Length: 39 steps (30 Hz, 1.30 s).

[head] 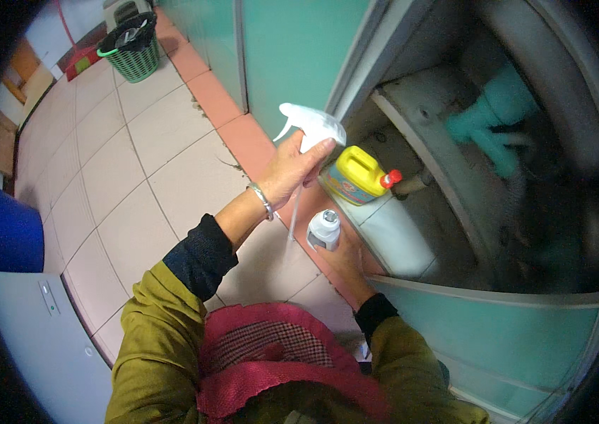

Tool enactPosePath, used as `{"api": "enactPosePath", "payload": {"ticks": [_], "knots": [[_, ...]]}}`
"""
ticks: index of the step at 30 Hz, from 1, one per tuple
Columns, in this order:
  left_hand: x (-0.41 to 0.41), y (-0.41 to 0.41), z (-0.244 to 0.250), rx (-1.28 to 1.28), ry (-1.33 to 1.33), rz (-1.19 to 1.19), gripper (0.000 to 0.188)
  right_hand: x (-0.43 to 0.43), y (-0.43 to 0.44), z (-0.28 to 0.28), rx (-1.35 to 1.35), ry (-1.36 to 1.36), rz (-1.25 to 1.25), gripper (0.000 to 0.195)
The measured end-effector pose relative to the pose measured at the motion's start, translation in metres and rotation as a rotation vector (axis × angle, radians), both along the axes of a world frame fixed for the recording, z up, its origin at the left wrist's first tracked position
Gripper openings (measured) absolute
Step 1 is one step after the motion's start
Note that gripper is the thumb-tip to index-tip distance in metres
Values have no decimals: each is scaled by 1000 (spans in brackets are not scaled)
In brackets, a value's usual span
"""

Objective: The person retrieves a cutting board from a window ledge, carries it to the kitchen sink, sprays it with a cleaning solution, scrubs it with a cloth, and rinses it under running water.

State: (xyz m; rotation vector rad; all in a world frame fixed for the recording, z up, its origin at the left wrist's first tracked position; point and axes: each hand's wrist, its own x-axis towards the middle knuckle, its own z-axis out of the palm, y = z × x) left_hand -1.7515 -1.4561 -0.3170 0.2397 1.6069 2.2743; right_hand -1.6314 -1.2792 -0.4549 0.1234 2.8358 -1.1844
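My left hand grips a white trigger spray head by its collar, nozzle pointing away to the left. From beneath that hand hangs the clear dip tube, free of any bottle. My right hand holds a white plastic bottle whose neck is uncapped, a little to the right of the tube's lower end. Just beyond the bottle, a yellow jug with a red cap stands upright on the cabinet's tiled floor edge. The jug bears a printed label.
The cabinet compartment gapes on the right, with a teal object blurred inside. Its lower teal panel is near my right arm. A green basket with a black liner, a red dustpan and a blue container stand leftward.
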Motion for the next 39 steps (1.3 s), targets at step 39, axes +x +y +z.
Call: {"api": "enactPosePath", "payload": {"ticks": [39], "knots": [[55, -16, 66, -9, 430, 183, 26, -4, -32, 31, -31, 188, 111, 62]]}}
